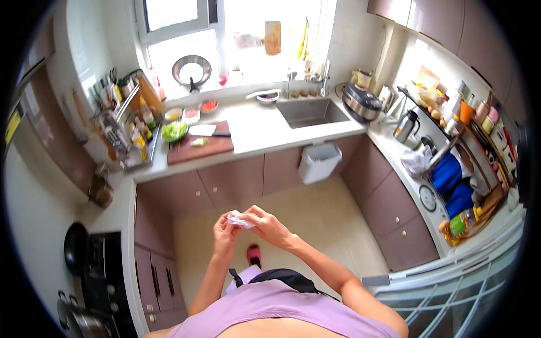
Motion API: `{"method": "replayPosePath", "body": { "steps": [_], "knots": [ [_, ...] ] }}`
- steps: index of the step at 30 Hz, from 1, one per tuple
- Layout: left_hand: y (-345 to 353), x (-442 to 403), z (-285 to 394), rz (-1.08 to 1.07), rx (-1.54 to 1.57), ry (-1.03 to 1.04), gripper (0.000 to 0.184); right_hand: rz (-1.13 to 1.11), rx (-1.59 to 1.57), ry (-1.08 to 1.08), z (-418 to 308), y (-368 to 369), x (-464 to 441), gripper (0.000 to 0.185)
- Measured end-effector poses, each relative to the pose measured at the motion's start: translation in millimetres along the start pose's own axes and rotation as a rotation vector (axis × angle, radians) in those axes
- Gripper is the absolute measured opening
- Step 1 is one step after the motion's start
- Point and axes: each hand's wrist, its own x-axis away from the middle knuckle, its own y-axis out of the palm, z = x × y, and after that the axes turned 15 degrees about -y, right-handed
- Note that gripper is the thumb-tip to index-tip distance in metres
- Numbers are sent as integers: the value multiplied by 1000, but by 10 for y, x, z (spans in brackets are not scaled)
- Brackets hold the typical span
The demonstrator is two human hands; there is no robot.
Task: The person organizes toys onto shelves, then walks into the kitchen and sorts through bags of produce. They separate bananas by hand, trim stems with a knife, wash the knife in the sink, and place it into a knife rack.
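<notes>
Head view: the left hand (224,230) pointed toward one o'clock, the right hand (271,226) toward ten. Both hands' bent fingers gripped a crumpled white thing (241,221) above the floor (321,214), at seven o'clock from the view's middle.

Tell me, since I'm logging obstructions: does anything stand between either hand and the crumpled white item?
Nothing visible does. The left hand and right hand both already touch the crumpled white item, holding it above the floor.
</notes>
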Motion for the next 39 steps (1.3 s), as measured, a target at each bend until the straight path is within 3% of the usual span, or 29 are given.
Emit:
{"method": "replayPosePath", "body": {
  "steps": [3, 5, 7, 11, 13, 15, 17, 19, 21, 23, 25, 27, 28, 29, 31, 36, 38, 39],
  "knots": [
    [235, -1161, 289, -50, -131, -73, 23, 62, 5, 76, 865, -406, -513, 34],
    [576, -1876, 547, -58, -283, -67, 28, 281, 102, -17, 1387, -702, -865, 32],
    [810, -2550, 742, -121, -399, -118, 28, 390, -246, 283, 1800, -1041, -1090, 28],
    [1280, -3921, 1245, -316, -660, -161, 30, 303, -111, 174, 2799, -1869, -1672, 19],
    [1443, -4728, 1551, -419, -870, 36, 29, 345, -121, 117, 3481, -2257, -1936, 18],
    [1681, -5583, 2059, -351, -1117, 277, 28, 393, -105, 3, 4059, -2769, -2392, 13],
    [1981, -6302, 2634, -210, -1389, 710, 25, 346, -111, 112, 4561, -3356, -2971, 14],
    [2265, -6973, 3180, 32, -1625, 836, 26, 315, -37, 130, 5216, -3884, -3604, 17],
    [2565, -7598, 3687, 135, -1719, 1124, 32, 399, -66, 41, 5854, -4296, -4378, 26],
    [2773, -8159, 4034, 317, -1862, 1248, 42, 486, -122, 20, 6425, -4529, -5171, 39],
    [2987, -8601, 4281, 476, -1947, 1191, 46, 600, -202, 73, 6826, -4624, -5970, 57],
    [3130, -8889, 4417, 537, -2052, 1125, 47, 535, -172, 19, 7302, -4634, -6672, 69],
    [3139, -9023, 4459, 569, -2152, 1056, 49, 500, -231, -1, 7357, -4565, -6879, 69],
    [3120, -9141, 4497, 551, -2218, 1125, 44, 466, -293, -18, 7413, -4495, -7053, 69],
    [3138, -9272, 4616, 550, -2385, 949, 39, 403, -261, -11, 7457, -4408, -7294, 68],
    [3102, -9340, 4773, 447, -2403, 830, 30, 89, -39, 49, 7771, -4313, -7668, 62],
    [3034, -9382, 4783, 336, -2266, 1157, 28, -187, 242, 5, 7915, -4274, -7798, 37],
    [3016, -9410, 4807, 342, -2269, 1150, 28, -395, 108, 126, 8015, -4262, -7967, 25]
  ]
}}
